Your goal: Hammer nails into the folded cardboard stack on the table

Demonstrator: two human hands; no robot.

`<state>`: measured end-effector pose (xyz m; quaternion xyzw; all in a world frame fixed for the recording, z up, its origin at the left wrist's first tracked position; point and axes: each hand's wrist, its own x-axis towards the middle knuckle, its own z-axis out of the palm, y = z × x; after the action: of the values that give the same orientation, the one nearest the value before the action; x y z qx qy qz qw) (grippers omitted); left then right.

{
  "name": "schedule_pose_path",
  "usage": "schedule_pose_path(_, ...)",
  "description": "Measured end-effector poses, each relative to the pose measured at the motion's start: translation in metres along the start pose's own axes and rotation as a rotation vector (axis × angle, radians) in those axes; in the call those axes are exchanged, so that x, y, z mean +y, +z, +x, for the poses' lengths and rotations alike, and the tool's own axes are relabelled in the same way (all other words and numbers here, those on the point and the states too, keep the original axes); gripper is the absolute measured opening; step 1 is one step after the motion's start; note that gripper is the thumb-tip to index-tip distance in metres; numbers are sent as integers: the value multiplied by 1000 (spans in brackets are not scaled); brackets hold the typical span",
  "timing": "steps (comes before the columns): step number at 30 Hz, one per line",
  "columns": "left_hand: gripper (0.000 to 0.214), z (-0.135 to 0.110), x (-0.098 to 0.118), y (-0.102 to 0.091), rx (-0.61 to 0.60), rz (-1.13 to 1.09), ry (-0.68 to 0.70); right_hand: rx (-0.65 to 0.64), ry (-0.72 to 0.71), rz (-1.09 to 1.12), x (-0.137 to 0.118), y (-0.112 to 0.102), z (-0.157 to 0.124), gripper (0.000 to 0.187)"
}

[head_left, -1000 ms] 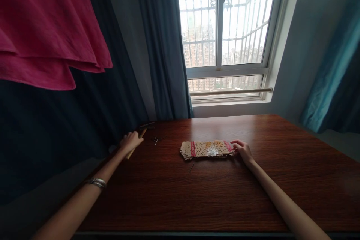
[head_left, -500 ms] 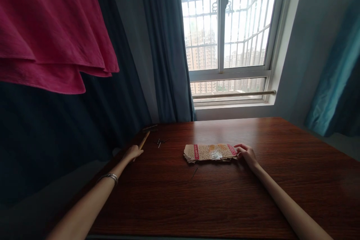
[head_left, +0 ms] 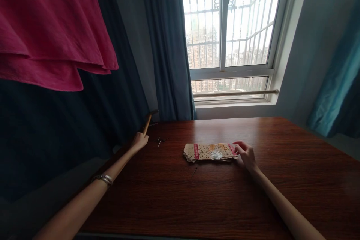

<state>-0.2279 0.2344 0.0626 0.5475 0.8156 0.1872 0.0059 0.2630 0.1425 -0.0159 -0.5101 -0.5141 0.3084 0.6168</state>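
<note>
My left hand (head_left: 140, 141) is closed round the wooden handle of a hammer (head_left: 147, 123), whose dark head is tilted up at the table's far left edge. My right hand (head_left: 245, 153) is at the right end of a flat stack of folded cardboard (head_left: 206, 152), its fingers curled on the edge and one finger slightly lifted. Brown with dark dots, the stack has red bands near both ends and a shiny clear patch on top. A single nail (head_left: 194, 172) lies just in front of the stack. Several dark nails (head_left: 159, 141) lie loosely together right of my left hand.
A brown wooden table (head_left: 174, 202) fills the lower view. Dark blue curtains (head_left: 168, 63) hang behind it, beside a barred window (head_left: 222, 70). At upper left hangs a pink cloth (head_left: 56, 33). Something thin and dark lies partly hidden by the hammer.
My left hand has raised the hammer, bringing its head up off the far left of the table. My right hand stays at the cardboard's end, with its fingers shifted slightly.
</note>
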Motion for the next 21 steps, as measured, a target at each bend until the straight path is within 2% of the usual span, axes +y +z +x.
schedule_pose_path(2,43,-18,29,-13,14,-107,3,-97,-24,70,-23,23,-12,19)
schedule_pose_path(4,38,-48,62,-23,-12,-258,79,-209,-9,192,-50,51,-26,20)
schedule_pose_path(7,31,-112,105,-30,-116,-487,292,-390,97,444,-86,88,-44,29)
schedule_pose_path(10,24,-182,134,-26,-302,-664,521,-454,242,681,-109,109,-58,35)
schedule_pose_path(12,22,-221,145,-17,-406,-783,636,-432,305,771,-114,114,-67,33)
schedule_pose_path(14,32,-251,151,-6,-506,-835,691,-332,333,818,-111,113,-76,25)
schedule_pose_path(15,38,-263,153,-1,-520,-857,694,-262,331,823,-107,111,-81,20)
schedule_pose_path(18,45,-286,159,8,-535,-917,710,-122,298,788,-95,101,-91,19)
schedule_pose_path(21,49,-292,161,7,-563,-924,775,-149,277,790,-89,86,-90,16)
